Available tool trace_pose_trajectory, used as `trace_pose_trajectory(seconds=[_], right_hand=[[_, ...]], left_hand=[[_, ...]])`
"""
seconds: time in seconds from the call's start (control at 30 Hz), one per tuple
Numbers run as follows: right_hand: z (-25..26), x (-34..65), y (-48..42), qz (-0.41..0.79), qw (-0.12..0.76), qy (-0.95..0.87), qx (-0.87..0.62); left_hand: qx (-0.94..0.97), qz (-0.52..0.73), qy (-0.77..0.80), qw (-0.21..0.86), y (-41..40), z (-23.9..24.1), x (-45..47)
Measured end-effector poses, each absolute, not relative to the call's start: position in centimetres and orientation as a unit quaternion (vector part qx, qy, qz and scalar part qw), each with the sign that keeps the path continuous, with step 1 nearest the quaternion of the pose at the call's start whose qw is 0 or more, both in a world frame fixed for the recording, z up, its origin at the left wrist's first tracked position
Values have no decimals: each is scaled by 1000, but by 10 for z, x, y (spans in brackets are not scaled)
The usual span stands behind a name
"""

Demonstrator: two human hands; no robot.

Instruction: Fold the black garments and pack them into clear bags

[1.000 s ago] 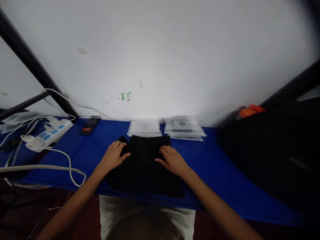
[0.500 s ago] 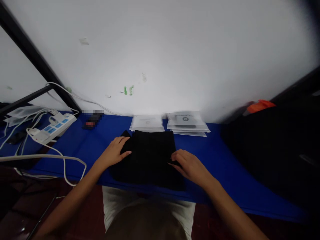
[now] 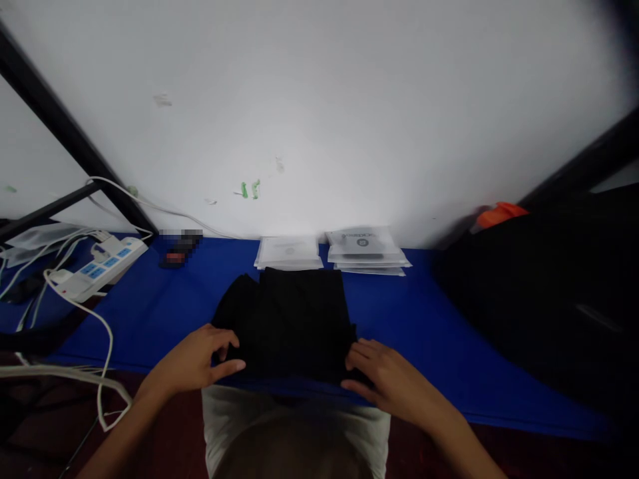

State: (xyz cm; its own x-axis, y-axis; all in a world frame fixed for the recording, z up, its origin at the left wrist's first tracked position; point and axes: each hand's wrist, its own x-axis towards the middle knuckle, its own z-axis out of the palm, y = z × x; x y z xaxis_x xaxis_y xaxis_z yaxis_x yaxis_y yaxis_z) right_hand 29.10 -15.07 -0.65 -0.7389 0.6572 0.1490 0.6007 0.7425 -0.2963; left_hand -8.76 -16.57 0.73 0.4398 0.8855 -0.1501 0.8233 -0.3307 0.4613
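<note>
A folded black garment (image 3: 299,319) lies on the blue table (image 3: 404,319) in front of me. Its exact kind cannot be made out. At its lower left edge rests my left hand (image 3: 202,356), fingers bent over the cloth and thumb held apart from them. My right hand (image 3: 382,376) is at the lower right edge, its fingers curled on the dark cloth with the thumb below. Dark fabric shows between that thumb and the fingers. Just behind the garment sit flat packets in clear plastic, one stack at left (image 3: 289,253) and a printed stack at right (image 3: 367,246).
A white power strip (image 3: 104,266) with plugs and white cables occupies the left end. Near the wall lies a black and red object (image 3: 180,249), partly pixelated. A large dark mass (image 3: 539,299) with an orange item (image 3: 502,214) behind it fills the right side.
Both hands have come down toward the table's front edge. My left hand has also slid left, off the upper left part of the garment, whose left side now spreads wider.
</note>
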Motion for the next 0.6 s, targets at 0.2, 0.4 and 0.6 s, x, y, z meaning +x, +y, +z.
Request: trace_pose_trajectory(seconds=[0.2, 0.4, 0.6], right_hand=[[-22, 259, -154, 22, 119, -896, -427], [-55, 221, -153, -22, 120, -856, -502], [-76, 231, -154, -7, 114, -857, -503]], left_hand=[[669, 4, 739, 84, -151, -14, -71], [602, -60, 794, 65, -120, -15, -64], [582, -51, 810, 55, -95, -13, -73]])
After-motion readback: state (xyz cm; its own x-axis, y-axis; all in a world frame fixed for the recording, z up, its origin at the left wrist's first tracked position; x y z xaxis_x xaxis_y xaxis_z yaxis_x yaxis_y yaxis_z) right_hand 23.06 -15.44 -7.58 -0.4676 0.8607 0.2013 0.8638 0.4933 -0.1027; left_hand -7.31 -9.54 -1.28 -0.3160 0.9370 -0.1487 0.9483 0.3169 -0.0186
